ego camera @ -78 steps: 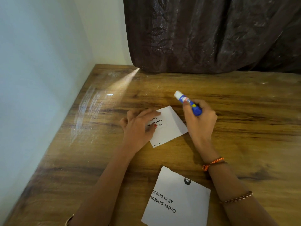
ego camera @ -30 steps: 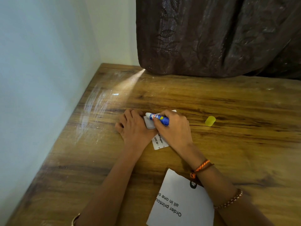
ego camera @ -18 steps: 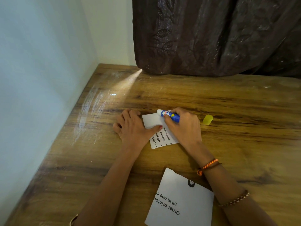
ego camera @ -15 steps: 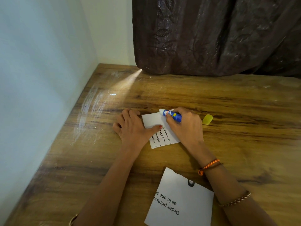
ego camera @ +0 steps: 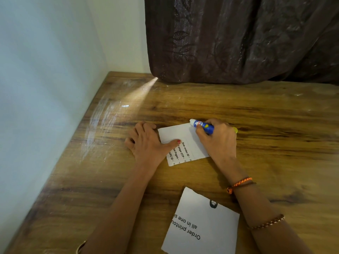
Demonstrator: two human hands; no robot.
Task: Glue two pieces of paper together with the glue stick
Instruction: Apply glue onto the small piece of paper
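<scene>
The right hand (ego camera: 218,140), fingers curled round the glue stick (ego camera: 202,125), has swept its tip rightward to the small paper's (ego camera: 180,142) far corner while the left hand (ego camera: 146,143) pins it flat, so gluing looks well underway.

A wooden table (ego camera: 275,110) is set into a corner of pale walls (ego camera: 45,79). A dark brown curtain (ego camera: 238,39) is hung behind it, and a streak of light (ego camera: 141,92) is cast across the tabletop.

On the table (ego camera: 275,162), the small paper (ego camera: 176,133) lies between the left hand (ego camera: 146,143) and right hand (ego camera: 219,138), partly under both. The glue stick (ego camera: 201,125) in the right hand angles over the paper's far edge. A cap (ego camera: 235,129) sits just right of that hand. A larger paper (ego camera: 201,226) lies nearer the person, between the forearms.
</scene>
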